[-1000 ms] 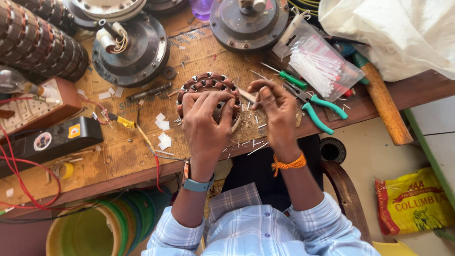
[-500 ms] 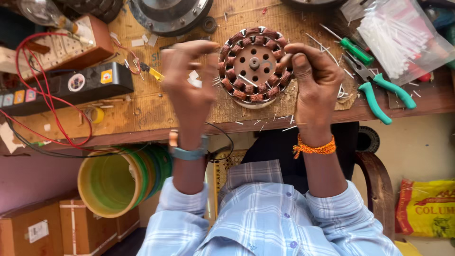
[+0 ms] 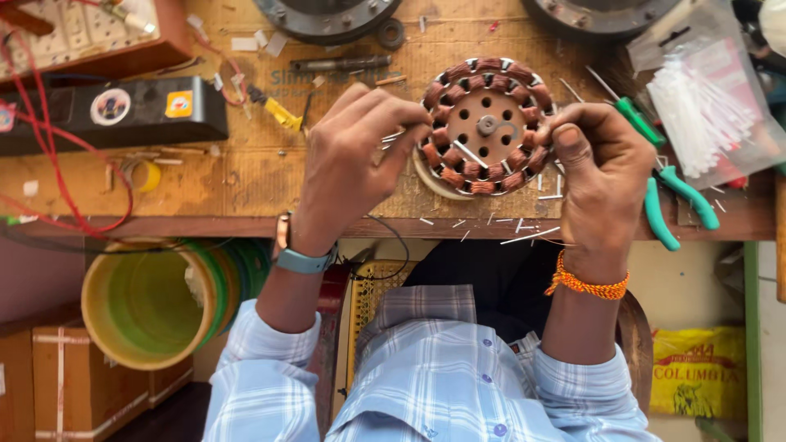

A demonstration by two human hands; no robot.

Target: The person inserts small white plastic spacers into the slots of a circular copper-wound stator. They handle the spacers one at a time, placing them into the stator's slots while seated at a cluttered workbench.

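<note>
At the far left, below the bench (image 3: 246, 184) edge, I see a brown cardboard box (image 3: 61, 376) strapped with pale tape, and next to it a stack of nested plastic tubs (image 3: 155, 303), yellow outside and green within. Above them on the bench lies a long black box (image 3: 115, 115) carrying a round white sticker and a small square yellow-and-red label; red wires (image 3: 61, 196) loop past its front.

My left hand (image 3: 356, 160), with a blue-strapped watch at the wrist, has its fingers curled narrow and its fingertips pinched against the left rim of the round copper-wound stator (image 3: 487, 127). The stator lies flat near the front edge of the bench, between both hands, its perforated brown centre plate facing up. My right hand (image 3: 602, 176), an orange thread band at the wrist, grips the stator's right rim with thumb and bent fingers.

Just right of that hand lie green-handled pliers (image 3: 667, 200) and a green-handled screwdriver (image 3: 634, 115). Beyond them sits a clear plastic bag (image 3: 704, 106) of white strips. Low at the far right, on the floor, is a yellow sack (image 3: 696, 372) with red print.
</note>
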